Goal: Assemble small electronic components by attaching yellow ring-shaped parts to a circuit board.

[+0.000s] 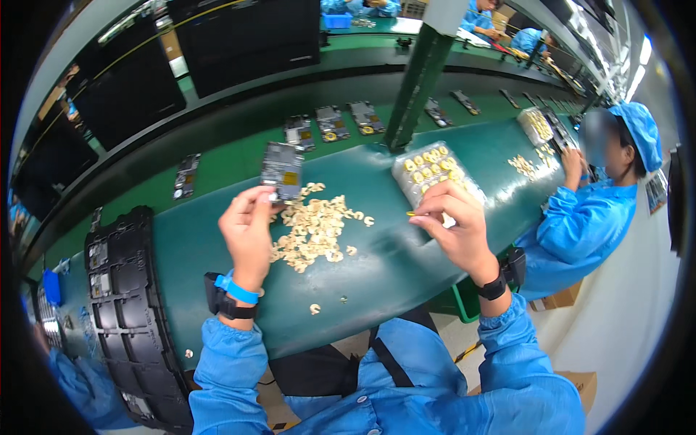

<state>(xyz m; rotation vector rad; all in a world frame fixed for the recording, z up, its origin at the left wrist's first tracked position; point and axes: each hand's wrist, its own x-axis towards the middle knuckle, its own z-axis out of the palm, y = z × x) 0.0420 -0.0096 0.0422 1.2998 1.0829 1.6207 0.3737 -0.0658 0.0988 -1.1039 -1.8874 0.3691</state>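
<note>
My left hand (pixel 245 230) is closed on the lower edge of a dark rectangular circuit board module (pixel 283 168), lifted above the green bench. Over the right part of the bench, my right hand (pixel 460 226) pinches a small thin yellow piece (pixel 413 214) seen nearly edge-on. Just beyond that hand is a clear plastic tray (pixel 403 181) holding rows of round yellow-and-white parts, partly hidden by my fingers. Between my hands lies a loose heap of small cream C-shaped pieces (pixel 313 230), with a few scattered around it.
Several similar boards (pixel 330 123) lie along the green strip behind the bench, where a green post (pixel 418 87) stands. A black slotted tray (pixel 127 312) is at the left. At the right, a co-worker in blue (pixel 591 225) works beside another parts tray (pixel 535 127).
</note>
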